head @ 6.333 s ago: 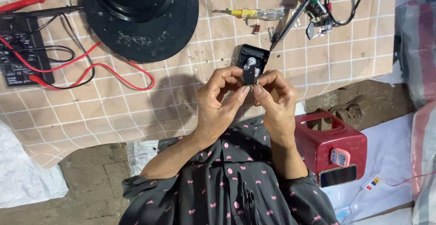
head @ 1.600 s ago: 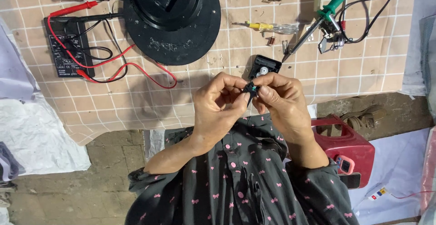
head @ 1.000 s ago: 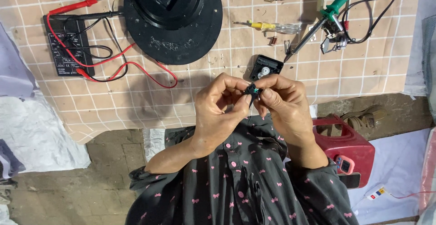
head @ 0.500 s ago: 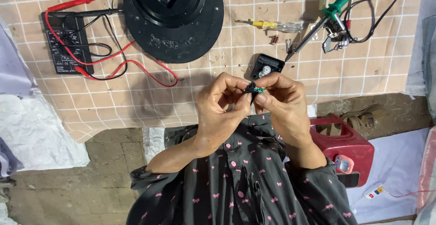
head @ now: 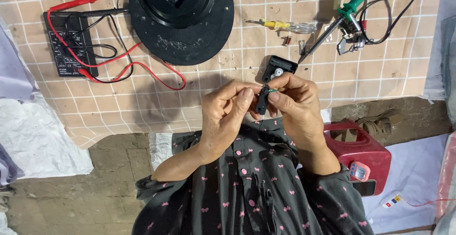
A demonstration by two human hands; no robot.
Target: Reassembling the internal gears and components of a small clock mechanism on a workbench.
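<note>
A small black part [head: 261, 100] is pinched between the fingertips of the left hand [head: 223, 116] and the right hand [head: 292, 103], held above the near edge of the checked cloth [head: 389, 64]. Just beyond the fingers, a black square component [head: 279, 68] lies on the cloth. Bare cloth is seen left of the hands, bounded by a red lead [head: 142, 66] and a black round base [head: 182, 19]. A soldering iron [head: 344, 16] lies farther right.

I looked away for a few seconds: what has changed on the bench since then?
Little. Both the left hand and right hand still pinch the small black part, now nearer the body, off the black square piece left lying on the mat. Multimeter and soldering iron stayed put.
</note>
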